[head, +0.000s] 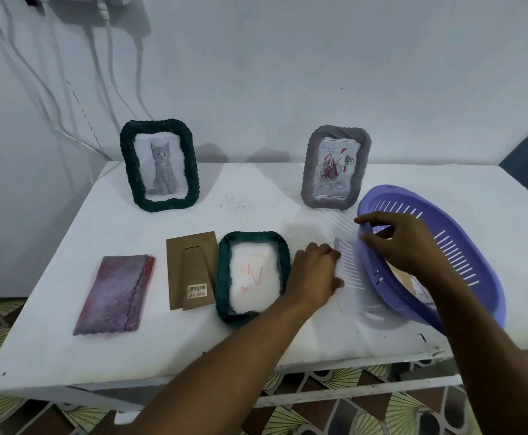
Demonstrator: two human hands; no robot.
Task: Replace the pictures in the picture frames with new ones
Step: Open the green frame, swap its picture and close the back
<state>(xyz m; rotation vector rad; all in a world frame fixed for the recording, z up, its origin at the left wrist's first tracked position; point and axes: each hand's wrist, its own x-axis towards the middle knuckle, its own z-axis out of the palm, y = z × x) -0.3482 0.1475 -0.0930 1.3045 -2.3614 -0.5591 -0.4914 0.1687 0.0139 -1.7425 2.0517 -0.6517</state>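
A dark green frame (pixel 225 277) lies face down at the table's front middle, with a white sheet (pixel 255 277) in its opening showing faint red marks. Its brown backing board (pixel 190 271) lies just left of it. My left hand (pixel 314 274) rests on a white sheet (pixel 350 277) right of that frame, fingers pressed on the paper. My right hand (pixel 404 243) grips the near rim of a purple basket (pixel 463 246) and holds it tilted on edge. At the back stand a green frame with a cat picture (pixel 159 166) and a grey frame with a rose picture (pixel 335 167).
A pink and purple cloth (pixel 115 296) lies at the front left of the white table (pixel 193 346). Something brown shows under the tilted basket. White cables (pixel 99 89) hang down the wall at the back left. A patterned floor lies below the table's front edge.
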